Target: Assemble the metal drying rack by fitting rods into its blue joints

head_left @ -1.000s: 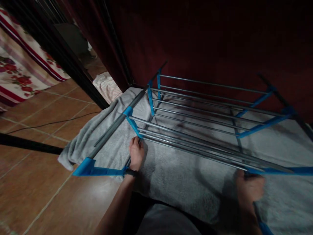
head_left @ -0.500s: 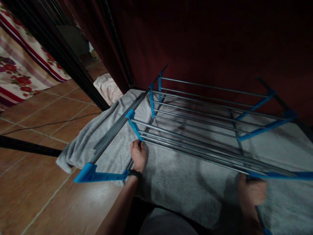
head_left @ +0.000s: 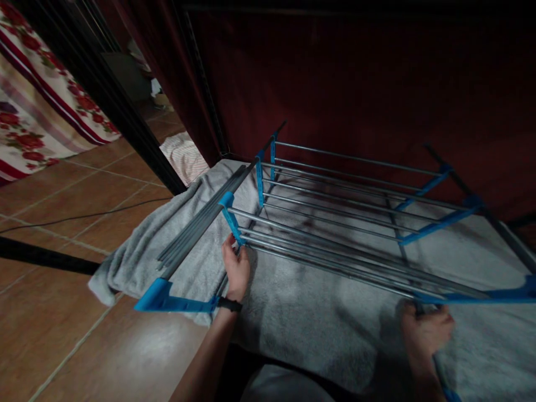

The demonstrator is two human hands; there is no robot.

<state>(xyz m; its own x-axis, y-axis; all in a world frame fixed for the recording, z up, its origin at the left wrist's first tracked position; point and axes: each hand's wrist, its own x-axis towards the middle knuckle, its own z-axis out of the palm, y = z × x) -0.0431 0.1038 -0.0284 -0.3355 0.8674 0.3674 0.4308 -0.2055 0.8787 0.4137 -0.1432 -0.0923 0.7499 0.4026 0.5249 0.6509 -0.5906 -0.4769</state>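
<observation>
A partly built shoe rack (head_left: 318, 229) of thin grey metal tubes, blue plastic brackets and dark poles lies on its side on a grey blanket (head_left: 301, 312). My left hand (head_left: 237, 268), with a dark band on the wrist, is closed round the dark pole at the lower end of a left blue bracket (head_left: 232, 223). On the other side, my right hand (head_left: 429, 332) grips a dark pole just under the right front blue bracket (head_left: 473, 296). Its fingers are slightly blurred. Several loose grey tubes (head_left: 201, 220) rest along the rack's upper left pole.
A dark red curtain (head_left: 355, 84) hangs behind the rack. Black frame posts (head_left: 138, 128) stand at the left, beside brown floor tiles (head_left: 54, 296) with a dark cable (head_left: 92, 215). A floral curtain (head_left: 42, 111) hangs at the far left, and a striped cloth (head_left: 184, 156) lies on the floor.
The rack's right side has shifted a little left and its far bars sit slightly lower in view. Both hands keep their holds. The loose tubes look more spread apart.
</observation>
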